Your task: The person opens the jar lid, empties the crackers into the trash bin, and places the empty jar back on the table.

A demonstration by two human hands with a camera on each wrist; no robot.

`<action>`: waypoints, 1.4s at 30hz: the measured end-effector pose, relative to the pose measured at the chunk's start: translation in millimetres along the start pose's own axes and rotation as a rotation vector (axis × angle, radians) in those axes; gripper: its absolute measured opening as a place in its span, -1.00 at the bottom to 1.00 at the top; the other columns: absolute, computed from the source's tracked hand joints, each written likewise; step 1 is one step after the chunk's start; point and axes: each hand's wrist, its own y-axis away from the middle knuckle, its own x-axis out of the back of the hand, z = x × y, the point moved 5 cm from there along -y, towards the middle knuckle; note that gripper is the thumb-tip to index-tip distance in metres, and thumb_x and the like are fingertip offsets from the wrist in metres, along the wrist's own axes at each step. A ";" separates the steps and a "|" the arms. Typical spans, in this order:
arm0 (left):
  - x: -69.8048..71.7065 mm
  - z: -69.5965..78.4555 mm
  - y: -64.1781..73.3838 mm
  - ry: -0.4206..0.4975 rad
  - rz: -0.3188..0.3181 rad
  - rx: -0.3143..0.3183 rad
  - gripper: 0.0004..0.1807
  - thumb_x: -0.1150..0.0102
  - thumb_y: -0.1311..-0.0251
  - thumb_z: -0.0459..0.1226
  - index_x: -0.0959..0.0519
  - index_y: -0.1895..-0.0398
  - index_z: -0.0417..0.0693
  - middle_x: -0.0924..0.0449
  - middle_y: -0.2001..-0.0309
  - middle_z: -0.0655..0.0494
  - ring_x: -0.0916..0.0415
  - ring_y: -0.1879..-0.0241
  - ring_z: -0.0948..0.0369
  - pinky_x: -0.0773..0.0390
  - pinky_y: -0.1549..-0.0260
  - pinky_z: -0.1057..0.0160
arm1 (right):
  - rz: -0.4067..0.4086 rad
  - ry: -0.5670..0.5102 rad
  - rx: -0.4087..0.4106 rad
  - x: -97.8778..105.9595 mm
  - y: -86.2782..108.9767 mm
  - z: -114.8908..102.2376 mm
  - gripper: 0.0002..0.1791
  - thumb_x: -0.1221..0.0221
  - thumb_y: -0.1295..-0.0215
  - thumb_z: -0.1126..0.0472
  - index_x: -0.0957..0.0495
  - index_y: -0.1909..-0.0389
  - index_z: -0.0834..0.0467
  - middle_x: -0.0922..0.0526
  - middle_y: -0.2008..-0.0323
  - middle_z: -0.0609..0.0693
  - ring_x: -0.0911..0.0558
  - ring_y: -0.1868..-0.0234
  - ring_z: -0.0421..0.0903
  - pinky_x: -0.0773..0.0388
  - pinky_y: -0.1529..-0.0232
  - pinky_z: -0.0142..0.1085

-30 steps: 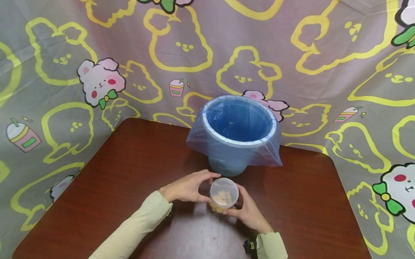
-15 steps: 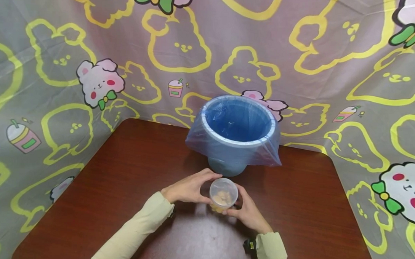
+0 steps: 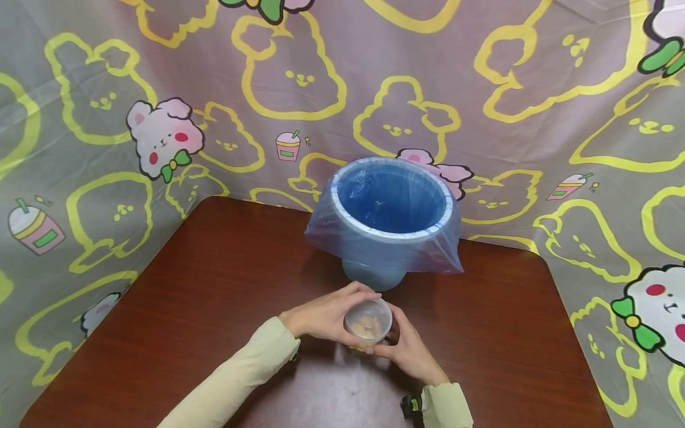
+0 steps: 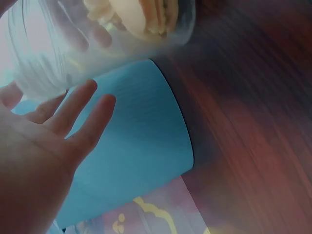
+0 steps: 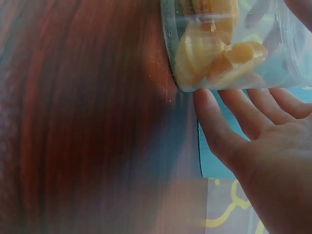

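A clear round plastic jar (image 3: 368,317) with a translucent lid stands on the table in front of the bin. Inside lie several pale yellow pieces (image 5: 197,53), whose kind is unclear. My right hand (image 3: 414,352) holds the jar's lower side between thumb and fingers. From the other side, my left hand (image 3: 323,315) grips around the lid, its thumb at the near rim and its forefinger at the far rim. In the left wrist view the other fingers of the left hand (image 4: 39,156) spread beside the jar.
Behind the jar stands a blue bin (image 3: 371,273) lined with a translucent blue bag (image 3: 434,255) folded over its white rim. The dark red-brown table (image 3: 233,254) is enclosed by a patterned cloth (image 3: 212,58) at the back and sides.
My left hand has moved right and closed in around the jar's lid, covering more of it. My right hand and the bin keep their places.
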 end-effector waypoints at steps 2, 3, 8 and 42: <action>-1.8 2.3 -2.3 -0.017 0.001 -0.019 0.02 -0.50 0.19 0.14 -0.24 -0.41 0.19 -0.27 -0.28 0.20 -0.38 -0.19 0.29 -0.44 -0.15 0.32 | -0.003 0.007 -0.001 0.5 0.3 -0.3 -0.03 -0.44 0.03 0.34 -0.12 -0.40 0.14 -0.33 -0.29 0.23 -0.51 -0.16 0.21 -0.55 -0.05 -0.21; -2.7 3.4 -3.5 -0.026 0.002 -0.029 0.03 -0.49 0.19 0.16 -0.24 -0.42 0.19 -0.27 -0.29 0.20 -0.38 -0.18 0.29 -0.44 -0.16 0.33 | -0.005 0.011 -0.001 0.6 0.4 -0.5 -0.04 -0.43 0.02 0.35 -0.12 -0.40 0.15 -0.32 -0.29 0.25 -0.50 -0.17 0.22 -0.55 -0.04 -0.22; -5.5 7.3 -8.4 -0.047 -0.003 -0.059 0.03 -0.49 0.18 0.16 -0.24 -0.42 0.19 -0.29 -0.27 0.20 -0.41 -0.17 0.26 -0.42 -0.17 0.33 | -0.003 0.028 -0.005 0.7 0.1 -0.9 -0.06 -0.42 0.01 0.35 -0.13 -0.39 0.19 -0.33 -0.28 0.27 -0.49 -0.18 0.22 -0.54 -0.07 -0.23; 6.8 11.3 -6.8 -0.045 0.040 -0.076 -0.05 -0.50 0.18 0.11 -0.33 -0.36 0.13 -0.34 -0.23 0.14 -0.47 -0.13 0.18 -0.45 -0.12 0.35 | 0.021 0.066 -0.014 1.5 0.0 -3.1 -0.03 -0.49 0.06 0.22 -0.17 -0.38 0.10 -0.39 -0.25 0.18 -0.55 -0.13 0.11 -0.49 -0.13 -0.16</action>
